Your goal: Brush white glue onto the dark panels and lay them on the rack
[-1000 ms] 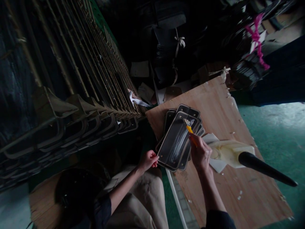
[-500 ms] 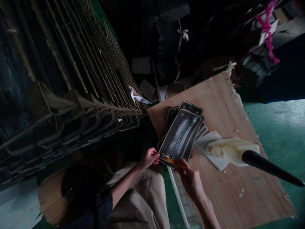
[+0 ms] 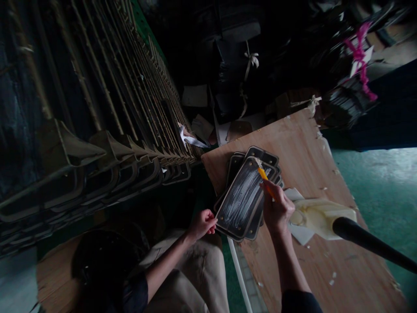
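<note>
A stack of dark, rounded rectangular panels [image 3: 243, 198] lies on a plywood board [image 3: 302, 143]. The top panel carries white streaks of glue down its middle. My right hand [image 3: 276, 208] is closed round an orange-handled brush [image 3: 263, 174], whose bristle tip rests on the far end of the top panel. My left hand [image 3: 202, 223] pinches the near left corner of the stack, fingers curled on its edge.
A cream glue container [image 3: 317, 215] with a long black spout [image 3: 371, 245] sits on white paper right of the stack. A rack of hanging panels [image 3: 97, 130] fills the left. Dark bundles, one tied with pink ribbon [image 3: 360, 56], lie beyond the board. The floor is green.
My right hand swept the brush from the far end of the panel to its near end and back to the far end; the white streaks grew wider. My left hand stayed put.
</note>
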Tool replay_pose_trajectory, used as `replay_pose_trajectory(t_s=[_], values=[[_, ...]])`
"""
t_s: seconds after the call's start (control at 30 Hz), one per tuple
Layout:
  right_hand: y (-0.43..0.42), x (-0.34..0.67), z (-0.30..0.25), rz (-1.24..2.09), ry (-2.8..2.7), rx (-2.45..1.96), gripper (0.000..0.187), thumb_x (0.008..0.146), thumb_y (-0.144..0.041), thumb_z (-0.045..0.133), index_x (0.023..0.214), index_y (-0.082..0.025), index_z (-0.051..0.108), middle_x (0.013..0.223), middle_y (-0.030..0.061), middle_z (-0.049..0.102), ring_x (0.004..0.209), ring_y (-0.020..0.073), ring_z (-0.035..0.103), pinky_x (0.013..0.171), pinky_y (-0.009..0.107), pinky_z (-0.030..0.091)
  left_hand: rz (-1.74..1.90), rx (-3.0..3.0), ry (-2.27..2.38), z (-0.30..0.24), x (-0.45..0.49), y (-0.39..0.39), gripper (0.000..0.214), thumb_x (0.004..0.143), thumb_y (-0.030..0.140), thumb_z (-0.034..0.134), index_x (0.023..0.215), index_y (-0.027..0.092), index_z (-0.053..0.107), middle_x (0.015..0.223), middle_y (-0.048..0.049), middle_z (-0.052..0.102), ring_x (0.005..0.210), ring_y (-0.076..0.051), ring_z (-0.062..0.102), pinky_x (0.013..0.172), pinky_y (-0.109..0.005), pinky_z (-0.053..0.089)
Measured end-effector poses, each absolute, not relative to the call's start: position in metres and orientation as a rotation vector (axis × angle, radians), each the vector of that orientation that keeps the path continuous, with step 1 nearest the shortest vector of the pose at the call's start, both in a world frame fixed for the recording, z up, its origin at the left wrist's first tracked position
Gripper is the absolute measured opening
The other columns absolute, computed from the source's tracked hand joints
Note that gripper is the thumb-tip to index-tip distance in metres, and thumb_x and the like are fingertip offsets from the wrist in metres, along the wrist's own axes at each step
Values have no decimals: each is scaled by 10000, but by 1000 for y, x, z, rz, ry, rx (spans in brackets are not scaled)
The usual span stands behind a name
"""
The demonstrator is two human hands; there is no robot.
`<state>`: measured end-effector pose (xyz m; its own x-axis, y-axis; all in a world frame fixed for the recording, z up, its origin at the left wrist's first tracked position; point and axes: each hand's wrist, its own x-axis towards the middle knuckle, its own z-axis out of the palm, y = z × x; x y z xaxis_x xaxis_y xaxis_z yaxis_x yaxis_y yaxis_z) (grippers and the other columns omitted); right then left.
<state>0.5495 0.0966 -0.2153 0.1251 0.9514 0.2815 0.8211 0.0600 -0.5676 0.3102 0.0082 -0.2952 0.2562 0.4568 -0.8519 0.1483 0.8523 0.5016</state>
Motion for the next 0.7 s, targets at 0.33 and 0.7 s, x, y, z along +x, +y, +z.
replay_pose_trajectory(t_s=[0.33,0.7], values=[[31,532,-208,917,-1894,-1708,159,962,-196,504,1084,-187,605,865,21,666,725,95,635,648,186,467,211,548,1333,-298,312,8,133,803,201,577,739,154,470,533,34,584,403,-84,547,381,-154,378],[89,573,-210,310,-1757,-1853,136,930,-238,569,1040,-210,643,872,2,707,728,112,664,650,196,476,234,560,1350,-299,314,4,174,807,251,605,752,156,470,555,21,599,426,-89,565,398,-156,391]])
